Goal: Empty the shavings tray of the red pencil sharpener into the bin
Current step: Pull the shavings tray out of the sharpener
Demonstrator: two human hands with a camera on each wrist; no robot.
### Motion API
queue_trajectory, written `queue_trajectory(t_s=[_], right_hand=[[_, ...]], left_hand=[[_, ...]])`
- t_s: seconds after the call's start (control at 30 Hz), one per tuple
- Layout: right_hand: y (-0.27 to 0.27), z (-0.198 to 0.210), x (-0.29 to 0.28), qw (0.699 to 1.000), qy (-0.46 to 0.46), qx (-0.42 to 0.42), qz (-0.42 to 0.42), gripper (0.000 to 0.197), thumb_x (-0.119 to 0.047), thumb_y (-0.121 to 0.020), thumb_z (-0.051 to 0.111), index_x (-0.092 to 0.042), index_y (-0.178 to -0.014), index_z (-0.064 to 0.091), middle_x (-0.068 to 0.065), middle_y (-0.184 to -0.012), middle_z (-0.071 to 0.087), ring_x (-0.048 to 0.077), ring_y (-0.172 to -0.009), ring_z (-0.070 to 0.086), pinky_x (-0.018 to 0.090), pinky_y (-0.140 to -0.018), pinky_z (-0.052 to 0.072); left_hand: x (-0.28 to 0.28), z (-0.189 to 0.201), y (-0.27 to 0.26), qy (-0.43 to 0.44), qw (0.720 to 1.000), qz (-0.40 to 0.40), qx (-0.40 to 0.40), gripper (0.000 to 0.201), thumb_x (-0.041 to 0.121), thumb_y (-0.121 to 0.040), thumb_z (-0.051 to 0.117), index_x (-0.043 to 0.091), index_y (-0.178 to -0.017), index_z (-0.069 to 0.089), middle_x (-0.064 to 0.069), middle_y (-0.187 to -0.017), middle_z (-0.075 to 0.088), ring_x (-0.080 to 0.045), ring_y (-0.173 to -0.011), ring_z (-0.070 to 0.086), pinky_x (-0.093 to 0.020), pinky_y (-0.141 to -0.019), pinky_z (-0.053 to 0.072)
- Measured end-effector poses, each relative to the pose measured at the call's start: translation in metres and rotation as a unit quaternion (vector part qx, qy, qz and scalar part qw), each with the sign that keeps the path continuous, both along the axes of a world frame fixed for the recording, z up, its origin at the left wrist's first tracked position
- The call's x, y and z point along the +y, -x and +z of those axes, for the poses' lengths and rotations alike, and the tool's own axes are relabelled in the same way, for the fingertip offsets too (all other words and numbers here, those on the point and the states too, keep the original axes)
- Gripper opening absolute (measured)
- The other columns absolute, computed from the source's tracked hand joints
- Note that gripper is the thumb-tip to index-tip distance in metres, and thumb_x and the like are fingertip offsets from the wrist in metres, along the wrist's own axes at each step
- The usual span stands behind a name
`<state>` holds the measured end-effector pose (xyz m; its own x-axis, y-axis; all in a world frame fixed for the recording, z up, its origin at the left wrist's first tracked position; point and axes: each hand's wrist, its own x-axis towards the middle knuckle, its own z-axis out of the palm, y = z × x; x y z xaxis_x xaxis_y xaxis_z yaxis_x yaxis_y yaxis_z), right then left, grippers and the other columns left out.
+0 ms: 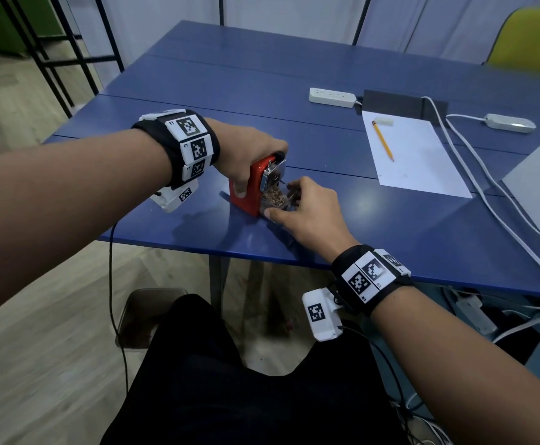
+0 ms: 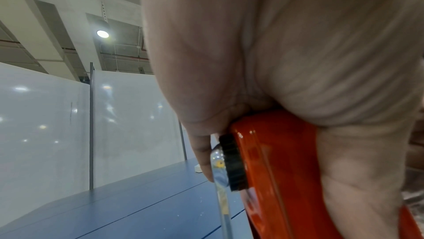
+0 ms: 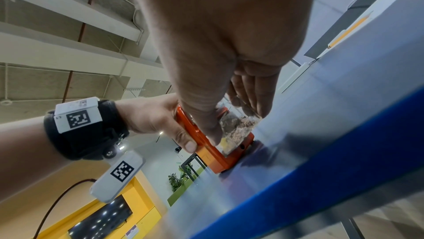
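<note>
The red pencil sharpener stands near the front edge of the blue table. My left hand grips its body from above, thumb down the near side; the left wrist view shows the red body under my palm, with a black knob and chrome crank. My right hand pinches the clear shavings tray, thumb on the near side and fingers on the far side. The tray holds brown shavings and sticks partway out of the sharpener. A bin sits on the floor under the table edge, partly hidden by my leg.
A white sheet with a yellow pencil and an eraser lies to the right. A power strip and white cables run along the right side. A yellow chair stands at the far right.
</note>
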<state>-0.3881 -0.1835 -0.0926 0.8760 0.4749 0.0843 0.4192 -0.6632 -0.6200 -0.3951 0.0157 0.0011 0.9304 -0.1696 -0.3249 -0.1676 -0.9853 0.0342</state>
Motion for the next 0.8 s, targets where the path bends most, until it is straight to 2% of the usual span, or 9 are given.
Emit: queue_trajectory(t_s=[0.2,0.3,0.47,0.57,0.63,0.7,0.8], right_hand=[[-0.001,-0.002,-0.008,1.000,0.009,-0.008,-0.011,0.073,-0.059,-0.076,0.087,-0.018,-0.132,0.064,0.001,-0.123,0.074,0.022,-0.112,0.069,0.038,-0.091,0.060],[0.001,-0.005,-0.023,1.000,0.009,-0.003,-0.017,0.074,-0.057,-0.076,0.089,-0.018,-0.133,0.064,0.000,-0.123,0.075,0.018,-0.109,0.070,0.028,-0.085,0.056],[0.008,-0.004,-0.041,1.000,0.009,0.000,-0.021,0.074,-0.058,-0.076,0.089,-0.018,-0.134,0.064,-0.001,-0.124,0.074,0.014,-0.108,0.070,0.022,-0.082,0.054],[0.009,-0.004,-0.046,1.000,0.005,0.001,-0.019,0.074,-0.056,-0.077,0.090,-0.018,-0.135,0.064,-0.001,-0.125,0.074,0.015,-0.110,0.070,0.025,-0.086,0.057],[0.010,-0.004,-0.048,1.000,0.005,0.003,-0.019,0.074,-0.055,-0.077,0.091,-0.018,-0.135,0.064,-0.001,-0.126,0.073,0.014,-0.110,0.068,0.028,-0.090,0.059],[0.010,-0.005,-0.049,1.000,0.010,0.011,-0.014,0.074,-0.055,-0.079,0.090,-0.018,-0.137,0.063,-0.001,-0.129,0.073,0.009,-0.105,0.063,0.023,-0.086,0.056],[0.011,-0.007,-0.050,1.000,0.018,0.022,0.002,0.076,-0.051,-0.082,0.090,-0.018,-0.143,0.059,0.000,-0.135,0.071,0.006,-0.104,0.058,0.007,-0.073,0.043]], left_hand=[[0.002,-0.003,-0.004,0.000,1.000,-0.002,-0.004,0.085,0.023,-0.058,0.101,0.030,-0.120,0.044,0.001,-0.116,0.061,-0.027,-0.103,0.062,-0.050,-0.087,0.057],[0.004,-0.004,-0.005,0.000,1.000,-0.002,-0.004,0.085,0.025,-0.058,0.101,0.033,-0.119,0.042,0.002,-0.116,0.061,-0.026,-0.103,0.063,-0.050,-0.087,0.059],[0.006,-0.006,-0.010,0.010,1.000,-0.009,-0.001,0.083,0.030,-0.057,0.101,0.038,-0.114,0.041,0.003,-0.115,0.061,-0.025,-0.102,0.063,-0.052,-0.086,0.061],[0.007,-0.007,-0.012,0.020,1.000,0.002,-0.007,0.083,0.036,-0.057,0.098,0.042,-0.115,0.040,0.002,-0.116,0.063,-0.028,-0.098,0.067,-0.054,-0.080,0.062],[0.006,-0.008,-0.014,0.022,0.999,0.015,-0.022,0.084,0.037,-0.059,0.098,0.039,-0.122,0.042,0.001,-0.118,0.064,-0.028,-0.100,0.067,-0.051,-0.083,0.061],[0.005,-0.009,-0.018,0.024,0.998,0.033,-0.044,0.091,0.036,-0.062,0.098,0.029,-0.135,0.044,-0.001,-0.124,0.063,-0.028,-0.104,0.063,-0.046,-0.086,0.057],[0.001,-0.011,-0.025,0.044,0.994,0.059,-0.075,0.100,0.037,-0.063,0.099,0.023,-0.145,0.044,-0.003,-0.129,0.063,-0.031,-0.112,0.063,-0.042,-0.088,0.054]])
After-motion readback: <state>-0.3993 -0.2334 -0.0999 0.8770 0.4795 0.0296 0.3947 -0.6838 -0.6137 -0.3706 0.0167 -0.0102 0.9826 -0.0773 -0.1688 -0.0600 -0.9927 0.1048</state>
